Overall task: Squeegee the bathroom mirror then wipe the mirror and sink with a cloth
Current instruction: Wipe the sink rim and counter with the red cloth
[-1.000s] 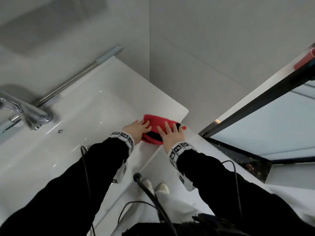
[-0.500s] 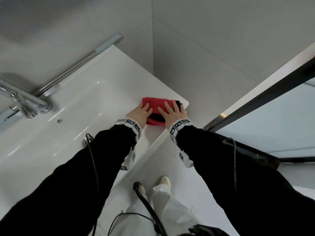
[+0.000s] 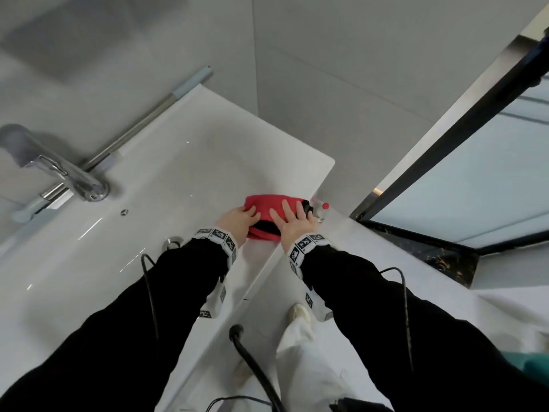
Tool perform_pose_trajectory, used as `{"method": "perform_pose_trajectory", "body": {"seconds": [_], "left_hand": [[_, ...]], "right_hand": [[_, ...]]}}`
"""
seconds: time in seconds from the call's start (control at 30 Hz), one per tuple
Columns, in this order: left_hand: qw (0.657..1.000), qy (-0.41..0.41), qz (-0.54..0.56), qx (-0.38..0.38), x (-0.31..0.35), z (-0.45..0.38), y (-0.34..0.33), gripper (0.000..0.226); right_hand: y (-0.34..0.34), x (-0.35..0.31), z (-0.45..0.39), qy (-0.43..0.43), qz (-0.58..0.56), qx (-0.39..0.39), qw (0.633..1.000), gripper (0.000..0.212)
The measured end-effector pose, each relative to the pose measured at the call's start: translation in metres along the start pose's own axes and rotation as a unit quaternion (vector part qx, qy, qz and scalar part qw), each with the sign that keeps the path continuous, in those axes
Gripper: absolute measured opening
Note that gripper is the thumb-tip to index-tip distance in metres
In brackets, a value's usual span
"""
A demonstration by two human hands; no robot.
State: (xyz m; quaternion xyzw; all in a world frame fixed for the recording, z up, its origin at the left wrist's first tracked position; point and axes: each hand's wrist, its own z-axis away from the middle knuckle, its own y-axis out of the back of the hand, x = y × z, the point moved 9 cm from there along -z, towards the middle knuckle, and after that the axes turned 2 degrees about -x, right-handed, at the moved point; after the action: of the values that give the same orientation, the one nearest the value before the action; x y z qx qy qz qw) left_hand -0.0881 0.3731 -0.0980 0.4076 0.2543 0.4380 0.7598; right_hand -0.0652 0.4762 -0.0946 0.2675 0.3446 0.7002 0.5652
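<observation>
While wiped: white sink (image 3: 178,162) rim, grey tiles (image 3: 341,69)

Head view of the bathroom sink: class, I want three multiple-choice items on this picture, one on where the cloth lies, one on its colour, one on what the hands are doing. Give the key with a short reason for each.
1. Where does the cloth lie?
A. on the sink's right end
B. under the tap
C. on the floor

2. What is the cloth's main colour?
A. blue
B. red
C. yellow

3. What are the two hands doing?
A. hanging idle
B. turning the tap
C. resting on the cloth

Key:
1 A: the cloth sits on the sink near its right corner, far from the tap.
2 B: its visible fabric is red, with a dark strip.
3 C: the left hand and the right hand both lie on it.
</observation>
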Motion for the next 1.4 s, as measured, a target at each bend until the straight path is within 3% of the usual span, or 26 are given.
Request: {"method": "perform_pose_trajectory", "body": {"seconds": [0.2,0.3,0.53,0.8,1.13,1.4], "left_hand": [[0.999,-0.04,-0.026,-0.007,0.002,0.047,-0.024,0.054],[0.998,-0.057,-0.018,-0.009,0.001,0.065,-0.03,0.055],[0.994,-0.077,0.069,-0.03,-0.002,0.101,-0.056,0.067],[0.994,-0.045,0.055,-0.082,-0.005,0.082,-0.049,0.065],[0.99,0.024,0.128,-0.047,-0.011,0.051,-0.02,0.062],[0.975,0.08,0.208,0.017,-0.02,0.059,-0.029,0.056]], "right_hand": [[-0.032,-0.036,0.032,-0.018,-0.012,-0.05,0.999,0.086],[-0.037,-0.049,0.048,-0.01,-0.06,-0.037,0.997,0.094],[-0.078,-0.084,0.071,-0.004,-0.08,-0.004,0.997,0.077],[-0.069,-0.075,0.046,-0.011,-0.072,-0.025,0.997,0.083],[-0.039,-0.047,0.018,0.0,-0.081,0.015,0.997,0.069],[-0.042,-0.049,0.016,-0.002,-0.063,-0.009,0.998,0.076]]}}
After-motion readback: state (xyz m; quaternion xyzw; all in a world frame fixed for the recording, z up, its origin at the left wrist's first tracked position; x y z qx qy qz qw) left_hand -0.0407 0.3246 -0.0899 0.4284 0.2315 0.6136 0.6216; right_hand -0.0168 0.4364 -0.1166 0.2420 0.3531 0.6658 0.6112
